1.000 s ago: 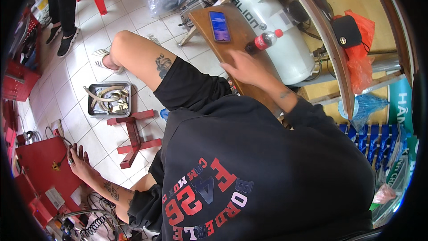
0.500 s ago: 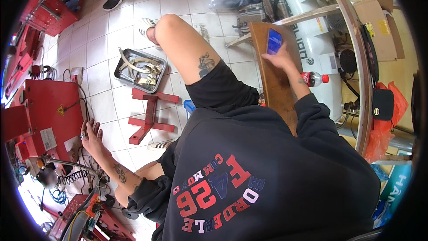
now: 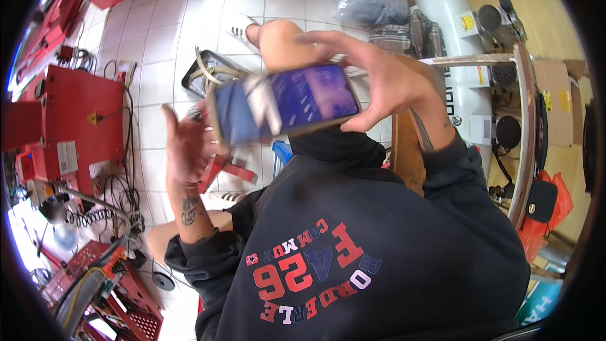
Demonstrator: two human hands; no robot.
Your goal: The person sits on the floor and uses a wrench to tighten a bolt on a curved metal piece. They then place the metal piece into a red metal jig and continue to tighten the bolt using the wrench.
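head view, looking down over a dark sweatshirt [image 3: 353, 259] with red, white and blue letters: the right hand [image 3: 385, 82] is raised in front of the chest and grips a smartphone [image 3: 284, 104] by its right end, thumb under the lower edge and fingers [image 3: 328, 41] curled over the top edge. the phone lies lengthways, its screen lit in purple and blue, blurred by motion. the left hand [image 3: 186, 145] is held up just beside the phone's left end, palm turned toward it, fingers loosely spread and half bent; whether they touch the phone cannot be told through the blur. below the hands is a white tiled floor [image 3: 158, 44] with a metal tray [image 3: 205, 72] partly hidden behind the phone, and a red stool [image 3: 224, 170] under it. a red machine [image 3: 82, 120] with cables stands at the left, a white tank [image 3: 451, 31] at the upper right, and a wooden board [image 3: 407, 151] beside the right forearm.
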